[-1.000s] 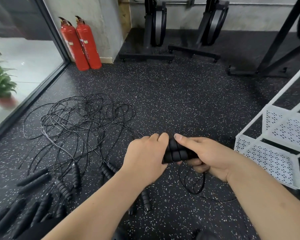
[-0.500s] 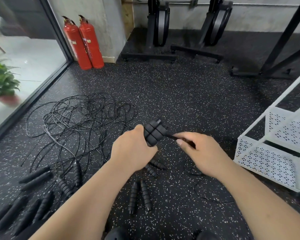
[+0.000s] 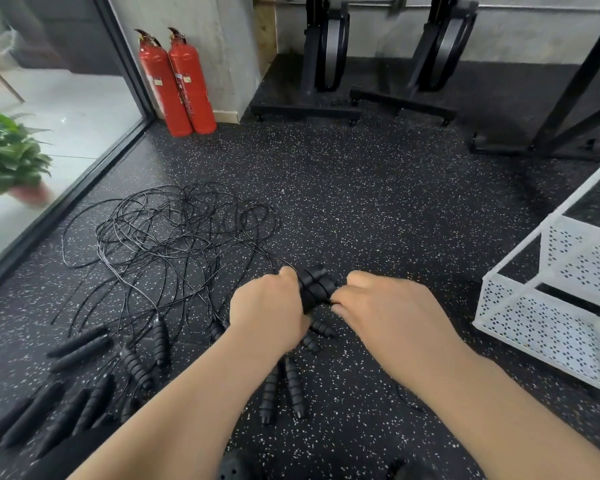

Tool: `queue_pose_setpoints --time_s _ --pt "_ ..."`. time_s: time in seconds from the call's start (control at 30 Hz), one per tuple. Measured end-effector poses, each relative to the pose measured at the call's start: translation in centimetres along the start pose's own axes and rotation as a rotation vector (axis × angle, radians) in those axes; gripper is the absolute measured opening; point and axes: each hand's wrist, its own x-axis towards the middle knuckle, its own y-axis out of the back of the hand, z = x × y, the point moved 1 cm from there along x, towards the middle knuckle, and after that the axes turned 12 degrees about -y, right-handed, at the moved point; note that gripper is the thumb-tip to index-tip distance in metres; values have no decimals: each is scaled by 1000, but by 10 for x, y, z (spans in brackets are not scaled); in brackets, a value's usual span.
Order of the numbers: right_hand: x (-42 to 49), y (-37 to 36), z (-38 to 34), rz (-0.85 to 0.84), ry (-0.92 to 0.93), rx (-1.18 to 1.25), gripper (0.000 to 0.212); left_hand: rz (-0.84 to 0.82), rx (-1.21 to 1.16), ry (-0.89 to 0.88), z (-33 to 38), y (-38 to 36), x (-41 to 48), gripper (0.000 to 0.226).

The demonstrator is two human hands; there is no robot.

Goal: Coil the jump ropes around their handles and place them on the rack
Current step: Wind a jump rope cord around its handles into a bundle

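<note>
My left hand [image 3: 269, 315] grips a pair of black ribbed jump-rope handles [image 3: 315, 287] held together above the floor. My right hand [image 3: 381, 310] is close against their right side, fingers curled and pinching the thin black cord there. A short loose end of that cord [image 3: 407, 401] trails on the floor under my right forearm. A tangle of black ropes [image 3: 174, 237] lies on the floor to the left, with several more handles [image 3: 136, 367] around its near side. The white perforated rack [image 3: 548, 306] stands at the right.
Two red fire extinguishers [image 3: 177, 81] stand by the wall corner at the back left. A glass wall with a black frame [image 3: 59, 209] runs along the left, a potted plant [image 3: 11, 161] behind it. Black equipment stands [image 3: 326, 60] line the back wall.
My right hand has come back in against the handles from a little way to the right, and less loose cord lies on the floor. My left hand still holds the handle pair.
</note>
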Motion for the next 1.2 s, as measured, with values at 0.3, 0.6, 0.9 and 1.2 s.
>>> queue_pose_setpoints --time_s 0.3,0.6,0.9,1.2 --pt "11 18 62 -315 -195 644 3 6 81 -504 41 2 -19 42" --pt "7 8 89 -385 -290 1189 21 147 -202 -646 43 20 -24 59" --pt "10 -28 77 -430 -546 1512 16 -71 -707 -422 44 31 -23 31" --pt "-8 -49 14 -421 -476 683 30 68 -391 -40 5 14 4 41"
